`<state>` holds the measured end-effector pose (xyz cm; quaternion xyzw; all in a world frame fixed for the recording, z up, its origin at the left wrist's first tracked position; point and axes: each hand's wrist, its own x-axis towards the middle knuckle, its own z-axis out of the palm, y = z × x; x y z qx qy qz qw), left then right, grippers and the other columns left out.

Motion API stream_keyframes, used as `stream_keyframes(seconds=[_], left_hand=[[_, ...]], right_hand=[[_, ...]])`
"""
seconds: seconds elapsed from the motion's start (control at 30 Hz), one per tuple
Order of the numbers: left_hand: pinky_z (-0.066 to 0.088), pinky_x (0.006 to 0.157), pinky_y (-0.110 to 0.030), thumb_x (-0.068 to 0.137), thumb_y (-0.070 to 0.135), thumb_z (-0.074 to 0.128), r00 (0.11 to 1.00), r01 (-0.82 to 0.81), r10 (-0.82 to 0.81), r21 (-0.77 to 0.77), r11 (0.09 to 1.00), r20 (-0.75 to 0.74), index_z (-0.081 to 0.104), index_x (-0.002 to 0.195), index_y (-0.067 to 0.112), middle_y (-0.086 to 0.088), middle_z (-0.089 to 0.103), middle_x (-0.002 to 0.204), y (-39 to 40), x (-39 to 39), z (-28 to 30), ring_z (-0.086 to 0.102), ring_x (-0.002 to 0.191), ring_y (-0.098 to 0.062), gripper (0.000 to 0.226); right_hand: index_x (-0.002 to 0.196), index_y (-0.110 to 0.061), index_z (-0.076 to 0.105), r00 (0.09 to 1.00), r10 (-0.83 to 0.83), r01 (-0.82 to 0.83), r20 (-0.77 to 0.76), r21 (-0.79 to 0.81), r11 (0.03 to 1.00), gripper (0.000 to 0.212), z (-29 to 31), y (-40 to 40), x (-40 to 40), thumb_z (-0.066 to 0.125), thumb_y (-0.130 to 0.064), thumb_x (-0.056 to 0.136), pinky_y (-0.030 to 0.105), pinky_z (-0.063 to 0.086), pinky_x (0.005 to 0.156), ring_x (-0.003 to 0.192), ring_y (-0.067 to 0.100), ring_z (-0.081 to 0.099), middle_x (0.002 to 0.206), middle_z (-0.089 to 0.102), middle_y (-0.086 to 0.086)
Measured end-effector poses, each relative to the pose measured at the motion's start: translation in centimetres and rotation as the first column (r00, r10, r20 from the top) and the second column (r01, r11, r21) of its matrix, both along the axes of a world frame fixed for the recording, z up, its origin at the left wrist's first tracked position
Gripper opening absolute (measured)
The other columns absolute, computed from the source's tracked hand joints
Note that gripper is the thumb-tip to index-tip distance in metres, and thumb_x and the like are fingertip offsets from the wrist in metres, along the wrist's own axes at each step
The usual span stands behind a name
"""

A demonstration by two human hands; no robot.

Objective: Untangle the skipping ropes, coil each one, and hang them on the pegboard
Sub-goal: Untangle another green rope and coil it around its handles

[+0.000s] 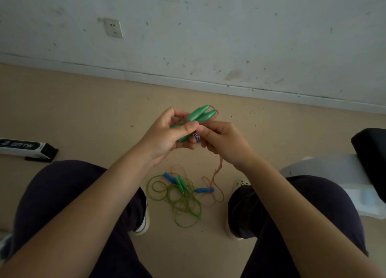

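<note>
My left hand [167,135] grips two green handles [200,115] side by side, pointing up and away. A pinkish-orange rope [218,167] runs from their tips and hangs down to the floor. My right hand [221,144] pinches that rope close to the handles, next to a small blue-and-white patterned piece [196,137] between the hands. On the floor between my feet lies a tangle: green rope loops [183,202], another green handle [181,183], two blue handles [169,177] [203,190] and orange loops [215,196].
A white wall with a socket [113,28] rises ahead above the beige floor. A white-and-black box [25,149] lies at the left. A black seat [371,152] and white sheet [325,171] are at the right. My knees frame the tangle.
</note>
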<state>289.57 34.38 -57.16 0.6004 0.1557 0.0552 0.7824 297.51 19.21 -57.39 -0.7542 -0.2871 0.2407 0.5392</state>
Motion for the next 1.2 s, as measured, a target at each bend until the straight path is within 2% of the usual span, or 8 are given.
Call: stream_keyframes(seconds=[0.17, 0.3, 0.43, 0.6, 0.67, 0.8, 1.0, 1.2], left_hand=[[0.051, 0.052, -0.027, 0.093, 0.005, 0.064, 0.995, -0.096, 0.094, 0.060, 0.994, 0.037, 0.050, 0.102, 0.011, -0.012, 0.062, 0.087, 0.5, 0.3, -0.3, 0.061, 0.060, -0.017, 0.018], [0.041, 0.043, -0.025, 0.094, 0.012, 0.067, 0.986, -0.163, 0.151, 0.250, 0.954, 0.064, 0.050, 0.099, 0.014, -0.009, 0.062, 0.085, 0.9, 0.5, -0.9, 0.055, 0.049, -0.014, 0.017], [0.039, 0.043, -0.023, 0.090, 0.014, 0.072, 0.995, -0.093, 0.097, 0.452, 0.887, 0.015, 0.052, 0.095, 0.016, -0.013, 0.065, 0.090, 1.2, 0.6, -1.5, 0.048, 0.046, -0.015, 0.021], [0.033, 0.042, -0.024, 0.083, 0.006, 0.076, 0.974, 0.226, -0.214, 0.367, 0.903, -0.073, 0.055, 0.097, 0.012, -0.004, 0.072, 0.081, 0.8, 0.1, -1.1, 0.055, 0.048, -0.020, 0.026], [0.034, 0.044, -0.026, 0.080, 0.004, 0.078, 0.959, 0.283, -0.265, 0.379, 0.881, -0.099, 0.056, 0.095, 0.014, -0.004, 0.074, 0.080, 0.3, 0.1, -1.0, 0.058, 0.050, -0.023, 0.028], [0.039, 0.047, -0.026, 0.077, 0.005, 0.081, 0.939, 0.344, -0.304, 0.386, 0.856, -0.162, 0.061, 0.110, 0.011, -0.001, 0.072, 0.080, -0.4, 0.1, -0.8, 0.063, 0.056, -0.021, 0.039], [0.051, 0.061, -0.022, 0.085, -0.003, 0.072, 0.941, 0.329, -0.331, 0.392, 0.859, -0.065, 0.056, 0.095, 0.014, -0.002, 0.067, 0.085, -1.0, -0.4, 0.1, 0.063, 0.063, -0.003, 0.026], [0.053, 0.060, -0.032, 0.081, 0.014, 0.080, 0.974, 0.222, -0.219, 0.400, 0.889, -0.055, 0.059, 0.096, 0.008, 0.002, 0.071, 0.078, -0.7, -0.5, -0.2, 0.060, 0.059, -0.013, 0.027]], right_hand=[[0.081, -0.010, 0.069, 0.997, 0.018, -0.025, -0.076, -0.089, 0.996, 0.036, 0.1, 0.2, -0.4, 0.052, -0.036, 0.101, 0.021, 0.034, 0.045, 0.043, 0.007, 0.039, 0.052, 0.048, -0.004], [0.088, -0.008, 0.069, 0.990, 0.117, -0.106, 0.075, -0.136, 0.985, 0.022, 0.5, -0.1, -0.4, 0.060, -0.026, 0.097, 0.015, 0.031, 0.046, 0.044, 0.002, 0.036, 0.049, 0.043, -0.014], [0.087, -0.013, 0.067, 0.992, 0.107, -0.106, 0.066, -0.015, 0.994, 0.016, 1.3, -1.3, 0.5, 0.057, -0.015, 0.098, 0.021, 0.033, 0.047, 0.046, 0.004, 0.037, 0.051, 0.045, -0.013], [0.086, -0.011, 0.069, 0.963, -0.021, 0.005, 0.269, 0.061, 0.998, 0.017, 2.3, -2.3, 1.9, 0.057, -0.012, 0.098, 0.021, 0.043, 0.061, 0.063, 0.005, 0.051, 0.070, 0.061, -0.009], [0.086, -0.005, 0.068, 0.948, 0.023, -0.039, 0.319, 0.046, 0.998, 0.015, 1.8, -1.9, 1.5, 0.058, -0.011, 0.096, 0.023, 0.043, 0.065, 0.069, 0.006, 0.054, 0.077, 0.063, 0.000], [0.086, -0.009, 0.067, 0.920, 0.098, -0.106, 0.381, 0.001, 0.994, 0.013, 1.3, -1.1, 0.7, 0.059, -0.008, 0.096, 0.011, 0.041, 0.067, 0.069, -0.002, 0.056, 0.075, 0.060, -0.010], [0.089, -0.005, 0.068, 0.951, -0.037, 0.039, 0.308, -0.002, 0.999, 0.019, 0.5, -0.8, 1.3, 0.057, -0.016, 0.099, 0.021, 0.044, 0.065, 0.072, 0.017, 0.058, 0.080, 0.066, 0.011], [0.093, -0.012, 0.072, 0.957, -0.098, 0.107, 0.274, -0.017, 0.994, 0.017, 0.2, -0.4, 1.1, 0.060, -0.023, 0.097, 0.021, 0.049, 0.064, 0.072, 0.014, 0.062, 0.082, 0.070, 0.005]])
